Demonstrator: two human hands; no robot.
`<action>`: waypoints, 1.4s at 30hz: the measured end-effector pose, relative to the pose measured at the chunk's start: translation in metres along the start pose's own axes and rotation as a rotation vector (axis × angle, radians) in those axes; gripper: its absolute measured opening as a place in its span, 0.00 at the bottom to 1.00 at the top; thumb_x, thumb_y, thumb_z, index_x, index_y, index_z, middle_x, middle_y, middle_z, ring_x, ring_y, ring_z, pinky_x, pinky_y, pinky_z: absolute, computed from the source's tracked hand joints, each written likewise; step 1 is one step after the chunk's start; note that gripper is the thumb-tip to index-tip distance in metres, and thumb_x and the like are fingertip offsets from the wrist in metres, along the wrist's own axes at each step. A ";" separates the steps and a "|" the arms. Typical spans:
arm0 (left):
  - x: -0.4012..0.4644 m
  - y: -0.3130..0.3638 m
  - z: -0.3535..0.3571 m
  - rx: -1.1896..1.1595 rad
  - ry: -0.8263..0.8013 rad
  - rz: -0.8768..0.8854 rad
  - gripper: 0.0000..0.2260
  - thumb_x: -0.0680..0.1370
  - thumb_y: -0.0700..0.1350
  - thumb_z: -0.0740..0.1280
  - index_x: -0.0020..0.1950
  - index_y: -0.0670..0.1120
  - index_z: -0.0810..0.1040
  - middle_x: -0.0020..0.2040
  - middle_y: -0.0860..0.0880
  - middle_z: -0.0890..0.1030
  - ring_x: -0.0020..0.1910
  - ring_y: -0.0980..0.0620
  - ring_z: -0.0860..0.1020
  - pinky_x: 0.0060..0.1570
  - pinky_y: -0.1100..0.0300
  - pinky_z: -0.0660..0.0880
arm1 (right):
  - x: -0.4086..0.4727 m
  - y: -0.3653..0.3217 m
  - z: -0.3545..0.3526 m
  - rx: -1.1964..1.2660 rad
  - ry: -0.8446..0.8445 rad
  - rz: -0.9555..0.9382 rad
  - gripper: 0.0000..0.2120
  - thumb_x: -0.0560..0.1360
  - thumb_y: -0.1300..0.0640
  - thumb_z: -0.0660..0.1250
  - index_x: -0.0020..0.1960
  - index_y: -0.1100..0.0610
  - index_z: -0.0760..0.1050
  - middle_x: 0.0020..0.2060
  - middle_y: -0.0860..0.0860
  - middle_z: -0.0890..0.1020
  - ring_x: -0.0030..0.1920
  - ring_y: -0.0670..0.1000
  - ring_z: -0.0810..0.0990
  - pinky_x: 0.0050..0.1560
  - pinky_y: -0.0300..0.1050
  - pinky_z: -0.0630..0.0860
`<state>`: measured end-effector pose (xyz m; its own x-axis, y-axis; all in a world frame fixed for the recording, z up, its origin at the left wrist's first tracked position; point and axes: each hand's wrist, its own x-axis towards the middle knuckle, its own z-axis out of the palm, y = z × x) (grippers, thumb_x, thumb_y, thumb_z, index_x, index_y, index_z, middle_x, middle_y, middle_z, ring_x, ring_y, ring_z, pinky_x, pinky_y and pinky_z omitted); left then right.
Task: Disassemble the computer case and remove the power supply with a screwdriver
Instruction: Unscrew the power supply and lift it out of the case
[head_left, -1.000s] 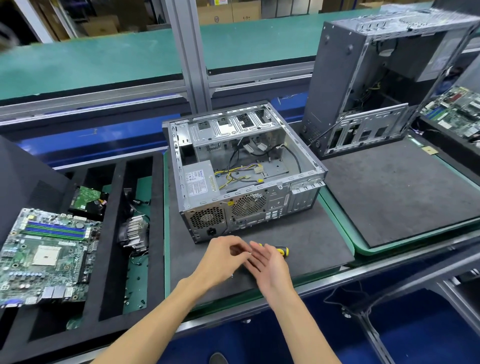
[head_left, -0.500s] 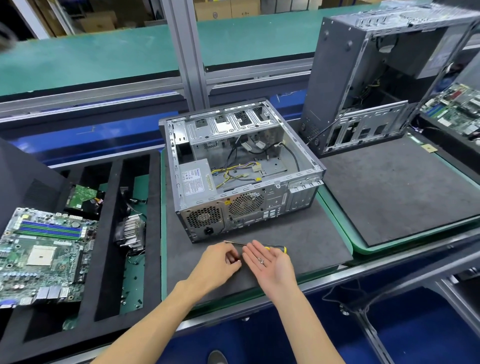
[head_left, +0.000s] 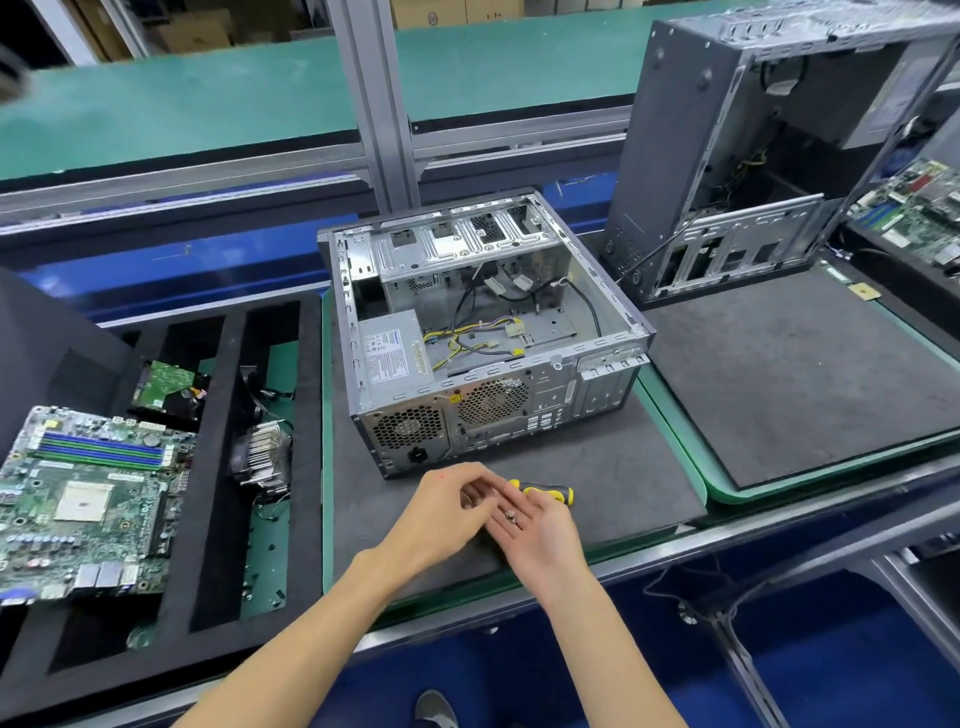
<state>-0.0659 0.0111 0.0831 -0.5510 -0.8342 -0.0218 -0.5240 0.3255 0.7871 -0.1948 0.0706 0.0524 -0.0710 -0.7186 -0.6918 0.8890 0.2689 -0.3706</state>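
Two bare forearms, no sleeves; left hand (head_left: 441, 512), right hand (head_left: 540, 530); one grey shoe (head_left: 435, 709).

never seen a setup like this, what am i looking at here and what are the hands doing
This is one picture from a camera worn on a person's head, looking down at their own two bare hands; no robot is involved. They stand at a workbench taking apart an open computer case that lies on a dark foam mat. The grey box in its near left corner is the power supply, not yet removed. The right hand is held palm up with small screws resting in it. The left hand has its fingers curled over that palm; whether it is pinching a screw I cannot tell. A yellow and black screwdriver lies on the mat just behind the hands. To the left are a motherboard and a tray with other removed parts.
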 end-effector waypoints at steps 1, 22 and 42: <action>-0.001 -0.003 -0.002 0.019 0.025 -0.020 0.09 0.73 0.37 0.69 0.44 0.52 0.82 0.38 0.57 0.83 0.39 0.58 0.79 0.41 0.71 0.71 | 0.000 0.000 0.001 0.010 -0.003 0.002 0.18 0.86 0.57 0.54 0.59 0.67 0.78 0.52 0.63 0.86 0.57 0.60 0.83 0.52 0.52 0.80; -0.015 -0.001 0.001 0.018 -0.011 -0.095 0.07 0.73 0.43 0.68 0.49 0.54 0.79 0.40 0.56 0.82 0.40 0.57 0.79 0.41 0.64 0.76 | -0.004 0.010 0.002 0.029 -0.056 0.043 0.21 0.86 0.56 0.51 0.61 0.68 0.78 0.56 0.64 0.84 0.57 0.61 0.85 0.58 0.55 0.78; -0.065 -0.036 -0.073 -1.812 0.427 -0.804 0.15 0.85 0.41 0.54 0.45 0.40 0.76 0.32 0.43 0.80 0.26 0.48 0.80 0.25 0.59 0.76 | -0.033 0.102 0.116 -0.769 -0.336 -0.345 0.26 0.86 0.52 0.49 0.50 0.50 0.87 0.49 0.50 0.88 0.56 0.47 0.84 0.59 0.45 0.74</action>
<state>0.0364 0.0214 0.1013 -0.2713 -0.6528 -0.7073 0.7501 -0.6039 0.2697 -0.0489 0.0471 0.1093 -0.0349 -0.9554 -0.2932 0.2869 0.2714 -0.9187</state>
